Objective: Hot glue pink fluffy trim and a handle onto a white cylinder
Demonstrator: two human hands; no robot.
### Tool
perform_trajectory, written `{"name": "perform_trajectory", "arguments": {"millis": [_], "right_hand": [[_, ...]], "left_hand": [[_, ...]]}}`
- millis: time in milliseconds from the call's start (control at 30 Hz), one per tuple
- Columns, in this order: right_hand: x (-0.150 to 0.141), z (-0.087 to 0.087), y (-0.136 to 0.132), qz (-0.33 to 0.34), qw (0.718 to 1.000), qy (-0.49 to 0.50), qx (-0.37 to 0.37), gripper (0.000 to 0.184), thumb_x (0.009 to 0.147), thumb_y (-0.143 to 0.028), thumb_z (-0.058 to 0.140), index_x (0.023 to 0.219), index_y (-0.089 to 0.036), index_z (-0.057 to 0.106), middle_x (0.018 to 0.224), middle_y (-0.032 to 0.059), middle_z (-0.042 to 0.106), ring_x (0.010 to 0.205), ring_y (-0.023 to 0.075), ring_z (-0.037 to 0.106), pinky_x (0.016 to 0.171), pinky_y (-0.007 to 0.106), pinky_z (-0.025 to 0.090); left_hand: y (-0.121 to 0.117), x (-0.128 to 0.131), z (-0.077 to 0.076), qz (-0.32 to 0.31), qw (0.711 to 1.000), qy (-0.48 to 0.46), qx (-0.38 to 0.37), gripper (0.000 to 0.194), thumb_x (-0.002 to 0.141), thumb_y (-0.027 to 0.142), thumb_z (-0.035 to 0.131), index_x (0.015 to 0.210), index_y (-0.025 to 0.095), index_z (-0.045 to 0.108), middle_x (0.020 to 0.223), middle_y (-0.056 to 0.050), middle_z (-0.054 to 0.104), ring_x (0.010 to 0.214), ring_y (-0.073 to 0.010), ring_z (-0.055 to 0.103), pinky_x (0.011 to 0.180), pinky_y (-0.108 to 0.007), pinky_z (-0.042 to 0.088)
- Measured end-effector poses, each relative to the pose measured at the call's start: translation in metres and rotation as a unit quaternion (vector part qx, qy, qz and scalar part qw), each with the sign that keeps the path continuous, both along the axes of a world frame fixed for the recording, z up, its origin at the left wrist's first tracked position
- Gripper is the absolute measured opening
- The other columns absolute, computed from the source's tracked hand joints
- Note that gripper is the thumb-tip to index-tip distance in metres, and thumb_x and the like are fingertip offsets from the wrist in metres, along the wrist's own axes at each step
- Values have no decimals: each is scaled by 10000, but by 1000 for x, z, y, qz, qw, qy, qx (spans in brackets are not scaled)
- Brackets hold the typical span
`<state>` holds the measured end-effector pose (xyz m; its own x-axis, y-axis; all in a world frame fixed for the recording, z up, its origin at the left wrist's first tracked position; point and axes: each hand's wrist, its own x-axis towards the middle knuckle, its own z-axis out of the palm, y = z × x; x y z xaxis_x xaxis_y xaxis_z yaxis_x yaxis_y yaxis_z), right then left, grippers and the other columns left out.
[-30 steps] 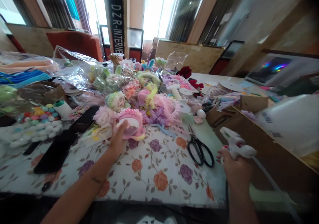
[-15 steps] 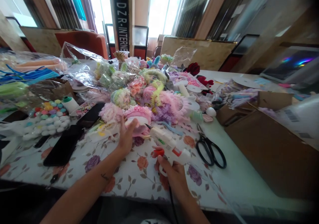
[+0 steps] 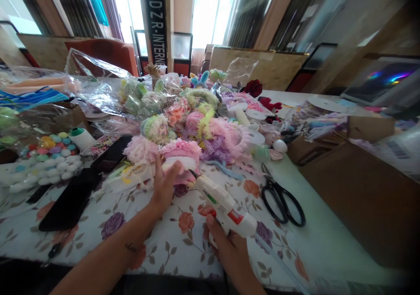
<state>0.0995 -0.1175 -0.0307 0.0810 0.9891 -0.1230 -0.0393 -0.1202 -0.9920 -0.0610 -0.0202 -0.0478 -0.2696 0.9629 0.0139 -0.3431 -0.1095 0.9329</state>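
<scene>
My left hand [image 3: 165, 182] is closed around the near left side of a pink and white piece with a ruffled pink top [image 3: 183, 161]; its exact kind I cannot make out. In my right hand [image 3: 226, 242] is a white hot glue gun [image 3: 221, 201], its fingers wrapped round the handle. A clear glue stick [image 3: 278, 260] juts from the gun's back end. The dark nozzle points up and left, right at the white band of the pink piece; whether it touches I cannot tell.
Black-handled scissors [image 3: 282, 201] lie right of the glue gun. A black phone [image 3: 70, 201] and a bag of pompoms [image 3: 49, 163] are at left. Behind rises a heap of yarn and lace [image 3: 210, 128]. A cardboard box [image 3: 357, 198] stands at right, on the flowered cloth's far side.
The glue gun has swung a little, its nozzle now nearer the white band and its body more in view. The whole view has shifted slightly; both hands keep their holds.
</scene>
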Motion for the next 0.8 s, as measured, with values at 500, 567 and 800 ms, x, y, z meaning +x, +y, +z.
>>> {"name": "perform_trajectory", "arguments": {"millis": [500, 567, 800], "right_hand": [[3, -6, -6, 2, 999, -42, 7, 448, 801, -642, 624, 761, -197, 640, 516, -17, 519, 442, 110, 419, 379, 221, 315], [2, -4, -6, 9, 999, -46, 21, 438, 819, -624, 613, 746, -192, 617, 509, -27, 510, 443, 99, 415, 403, 215, 341], [2, -2, -7, 1, 997, -79, 18, 465, 834, -611, 583, 644, -187, 582, 488, -39, 463, 450, 98, 413, 466, 232, 397]], "left_hand": [[-3, 3, -1, 51, 998, 4, 29, 794, 733, 436, 777, 1423, 347, 395, 1231, -48, 622, 1107, -239, 624, 889, -317, 533], [-3, 4, 1, 54, 998, 5, 38, 803, 726, 443, 778, 1424, 334, 398, 1234, -53, 619, 1137, -251, 612, 926, -337, 524], [-5, 6, 1, 53, 997, 10, 53, 785, 728, 441, 768, 1418, 332, 411, 1243, -55, 620, 1198, -269, 588, 989, -379, 507]]}}
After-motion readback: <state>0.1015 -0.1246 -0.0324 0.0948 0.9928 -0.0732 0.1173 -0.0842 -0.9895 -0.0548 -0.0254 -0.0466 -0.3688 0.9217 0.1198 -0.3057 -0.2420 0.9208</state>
